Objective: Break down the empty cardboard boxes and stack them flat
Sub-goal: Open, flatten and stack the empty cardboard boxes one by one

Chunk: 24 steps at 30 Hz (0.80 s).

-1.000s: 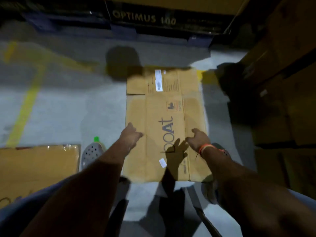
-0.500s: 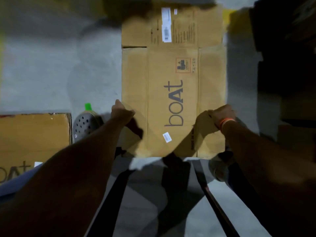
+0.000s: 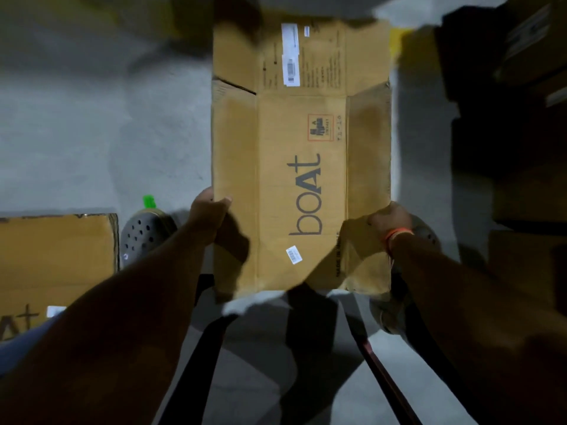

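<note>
The flattened cardboard box printed "boAt" is held over the grey concrete floor, in front of the person, and fills more of the view than it did half a second ago — then it sat further off, and a second ago it lay flat on the floor with both hands only resting on it. The left hand is closed on the box's left edge, thumb over the top face and fingers tucked beneath. The right hand, with an orange band at the wrist, grips the right edge; the side panel there is creased and bent near the grip, as it already was in the earlier frame. The far flap with its white label is tilted slightly. To the left lies another flat box, beside a perforated grey clog — both in about the same places as before. Dark stacked cartons stand along the right.
</note>
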### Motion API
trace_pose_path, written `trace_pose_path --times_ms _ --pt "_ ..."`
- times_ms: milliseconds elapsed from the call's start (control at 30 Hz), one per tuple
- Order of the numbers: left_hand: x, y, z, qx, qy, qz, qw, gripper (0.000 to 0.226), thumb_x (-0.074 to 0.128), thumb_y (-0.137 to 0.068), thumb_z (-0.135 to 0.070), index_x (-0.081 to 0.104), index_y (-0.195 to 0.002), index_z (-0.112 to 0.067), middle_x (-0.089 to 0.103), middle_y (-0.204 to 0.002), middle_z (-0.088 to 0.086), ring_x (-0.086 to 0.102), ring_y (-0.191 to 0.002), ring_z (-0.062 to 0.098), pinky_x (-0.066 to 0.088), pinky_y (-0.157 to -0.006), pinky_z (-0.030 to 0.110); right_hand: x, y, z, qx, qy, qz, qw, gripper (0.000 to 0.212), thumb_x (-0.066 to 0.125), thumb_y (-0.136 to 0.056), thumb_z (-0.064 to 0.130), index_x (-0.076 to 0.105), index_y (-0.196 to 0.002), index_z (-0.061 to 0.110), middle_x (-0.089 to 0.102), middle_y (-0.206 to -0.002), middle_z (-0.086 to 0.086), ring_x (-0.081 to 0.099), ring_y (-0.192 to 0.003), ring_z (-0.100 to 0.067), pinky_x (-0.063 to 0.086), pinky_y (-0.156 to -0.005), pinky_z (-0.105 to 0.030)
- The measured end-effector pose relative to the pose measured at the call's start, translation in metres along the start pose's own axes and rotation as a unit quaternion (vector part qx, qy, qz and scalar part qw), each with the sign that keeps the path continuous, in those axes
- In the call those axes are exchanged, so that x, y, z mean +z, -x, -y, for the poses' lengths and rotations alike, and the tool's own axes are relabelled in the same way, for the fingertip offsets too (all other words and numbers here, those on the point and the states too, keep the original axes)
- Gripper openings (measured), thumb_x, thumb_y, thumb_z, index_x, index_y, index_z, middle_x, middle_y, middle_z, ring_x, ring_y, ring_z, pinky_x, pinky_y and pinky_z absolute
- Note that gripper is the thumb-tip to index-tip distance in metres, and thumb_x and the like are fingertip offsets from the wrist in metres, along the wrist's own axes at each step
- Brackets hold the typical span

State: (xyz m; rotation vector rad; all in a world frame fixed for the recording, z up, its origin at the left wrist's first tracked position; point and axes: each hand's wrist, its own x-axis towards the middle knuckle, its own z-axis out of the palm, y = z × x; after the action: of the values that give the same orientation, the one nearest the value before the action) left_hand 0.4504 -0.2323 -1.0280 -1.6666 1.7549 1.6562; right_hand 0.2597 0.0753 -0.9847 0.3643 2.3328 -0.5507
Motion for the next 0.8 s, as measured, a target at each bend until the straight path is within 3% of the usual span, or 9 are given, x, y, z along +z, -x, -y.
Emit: trace_pose_path --times_ms 67,167,300,500,633,700,800 --pt "0.0 0.012 -0.012 0.031 -0.042 -0.013 0.999 0.024 0.06 -0.098 -0.016 0.065 -0.12 -0.006 0.068 -0.111 0.012 0.065 -0.105 0.032 0.05 -0.077 0.033 0.004 0.02 0.011 -0.041 0.05 -0.027 0.998 0.027 0.065 -0.091 0.011 0.065 -0.118 0.004 0.068 -0.113 -0.015 0.064 -0.107 -0.036 0.054 -0.094 -0.041" --pt "-0.017 0.03 -0.041 0.068 -0.094 -0.08 0.99 0.025 0.062 -0.097 -0.018 0.07 -0.116 -0.004 0.072 -0.111 0.013 0.066 -0.102 0.032 0.054 -0.09 0.039 0.004 0.051 0.031 -0.079 0.056 -0.063 0.993 0.027 0.062 -0.09 0.007 0.065 -0.117 0.007 0.069 -0.109 -0.013 0.064 -0.103 -0.036 0.05 -0.085 -0.034" --pt "-0.073 0.049 -0.089 0.087 -0.06 -0.124 0.987 0.019 0.064 -0.094 -0.018 0.074 -0.108 -0.009 0.074 -0.099 0.013 0.07 -0.093 0.035 0.059 -0.089 0.048 -0.006 0.09 0.078 -0.144 0.03 -0.092 0.985 0.032 0.062 -0.092 0.013 0.065 -0.123 0.01 0.071 -0.111 -0.016 0.065 -0.101 -0.038 0.057 -0.09 -0.047" --pt "-0.187 0.101 -0.146 0.116 -0.007 -0.199 0.973 0.012 0.062 -0.096 -0.014 0.072 -0.104 -0.013 0.073 -0.099 0.011 0.069 -0.088 0.03 0.055 -0.078 0.033 -0.009 0.165 0.176 -0.243 0.03 -0.088 0.966 0.036 0.062 -0.095 0.017 0.06 -0.129 0.007 0.068 -0.118 -0.02 0.062 -0.111 -0.043 0.055 -0.094 -0.048" --pt "-0.269 0.131 -0.118 0.123 0.038 -0.274 0.953 0.015 0.064 -0.088 -0.021 0.073 -0.098 -0.015 0.074 -0.094 0.009 0.071 -0.088 0.031 0.061 -0.084 0.044 0.021 0.218 0.228 -0.329 0.058 -0.056 0.941 0.036 0.06 -0.096 0.016 0.057 -0.131 0.006 0.068 -0.118 -0.022 0.062 -0.111 -0.042 0.051 -0.091 -0.043" --pt "-0.308 0.148 -0.079 0.115 0.061 -0.329 0.935 0.025 0.061 -0.082 -0.027 0.073 -0.099 -0.013 0.075 -0.094 0.01 0.07 -0.089 0.033 0.059 -0.083 0.045 0.045 0.247 0.251 -0.376 0.087 -0.022 0.922 0.037 0.06 -0.095 0.014 0.058 -0.131 0.008 0.068 -0.118 -0.021 0.062 -0.109 -0.042 0.052 -0.092 -0.044" --pt "-0.351 0.187 -0.008 0.077 0.111 -0.401 0.906 0.021 0.061 -0.089 -0.02 0.071 -0.105 -0.011 0.074 -0.1 0.013 0.068 -0.094 0.035 0.057 -0.086 0.044 0.09 0.301 0.278 -0.424 0.158 0.056 0.89 0.032 0.057 -0.092 0.009 0.061 -0.124 0.009 0.067 -0.117 -0.02 0.062 -0.107 -0.04 0.052 -0.095 -0.044"
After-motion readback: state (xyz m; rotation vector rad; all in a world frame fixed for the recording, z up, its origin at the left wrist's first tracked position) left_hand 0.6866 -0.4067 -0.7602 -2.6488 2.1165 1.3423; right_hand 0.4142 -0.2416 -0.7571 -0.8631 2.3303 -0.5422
